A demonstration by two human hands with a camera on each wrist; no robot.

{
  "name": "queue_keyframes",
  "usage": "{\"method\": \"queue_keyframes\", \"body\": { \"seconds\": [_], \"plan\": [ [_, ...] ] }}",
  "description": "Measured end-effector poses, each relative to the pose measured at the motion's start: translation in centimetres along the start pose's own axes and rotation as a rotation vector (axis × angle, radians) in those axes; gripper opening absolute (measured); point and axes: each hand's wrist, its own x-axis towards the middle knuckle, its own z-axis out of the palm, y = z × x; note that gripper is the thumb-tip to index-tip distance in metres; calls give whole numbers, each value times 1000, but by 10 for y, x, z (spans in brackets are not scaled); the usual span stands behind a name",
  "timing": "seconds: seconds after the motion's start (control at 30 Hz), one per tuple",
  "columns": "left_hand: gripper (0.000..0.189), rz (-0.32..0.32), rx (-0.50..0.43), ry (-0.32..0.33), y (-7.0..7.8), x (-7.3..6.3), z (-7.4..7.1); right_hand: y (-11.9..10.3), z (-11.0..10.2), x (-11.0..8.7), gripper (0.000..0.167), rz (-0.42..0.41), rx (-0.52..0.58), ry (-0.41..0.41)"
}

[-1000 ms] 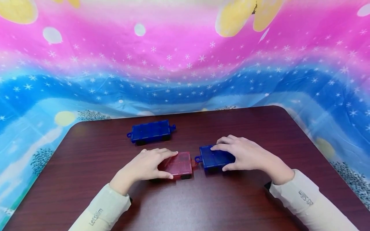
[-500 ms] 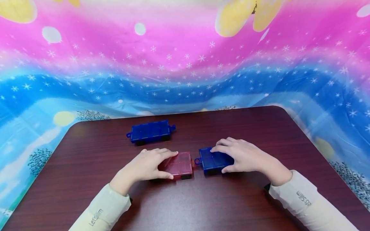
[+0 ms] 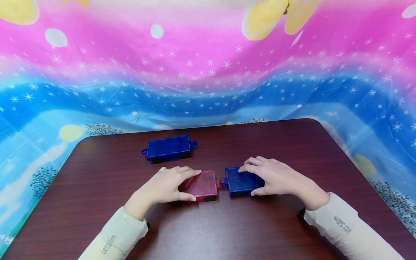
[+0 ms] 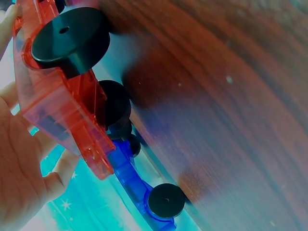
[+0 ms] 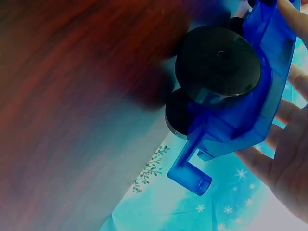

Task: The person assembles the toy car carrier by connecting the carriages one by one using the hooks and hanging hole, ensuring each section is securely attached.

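Note:
A see-through red toy wagon [image 3: 204, 185] stands mid-table, its left end covered by my left hand [image 3: 165, 185]. That hand grips it with the thumb on the near side and fingers across the far side. To its right, my right hand [image 3: 277, 177] grips a blue toy wagon [image 3: 238, 181] the same way, hiding its right end. The blue wagon's ring [image 3: 222, 181] lies over the red wagon's hitch, with red showing inside it. In the right wrist view, a hooked blue hitch [image 5: 192, 179] sticks out from the blue wagon's other end. Black wheels [image 4: 72, 41] show under the red wagon.
A second blue wagon [image 3: 169, 147] stands farther back on the left, with a ring at one end and a peg at the other. The dark wooden table [image 3: 208, 231] ends in front of a colourful printed cloth [image 3: 201, 72].
My right hand has drawn the blue wagon slightly toward me, bringing its ring from beside the red hitch to over it. My left hand and the red wagon have hardly moved.

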Motion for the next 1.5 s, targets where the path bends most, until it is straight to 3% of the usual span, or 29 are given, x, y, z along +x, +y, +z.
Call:
{"method": "queue_keyframes", "body": {
  "seconds": [0.23,0.43,0.67,0.8,0.97,1.07,1.3,1.5],
  "plan": [
    [78,29,-3,4,-1,-2,-1,-1,-2,-1,68,8,8,-19],
    [71,59,-43,37,-7,-7,-15,-3,-9,4,73,-6,13,-14],
    [64,-5,-51,72,-38,-18,-33,-13,-14,21,78,-48,66,0],
    [65,-39,-75,95,-59,-20,-52,-20,-16,32,79,-72,110,-1],
    [67,-69,-66,92,-79,-6,-75,-30,-17,47,81,-96,153,4],
    [68,-103,-82,62,-87,6,-79,-36,-17,58,81,-113,205,-20],
    [71,-123,-128,44,-102,32,-60,-51,-10,83,79,-117,320,-123],
    [75,-138,-145,62,-109,43,-50,-59,-8,93,78,-128,348,-172]
  ]
}}
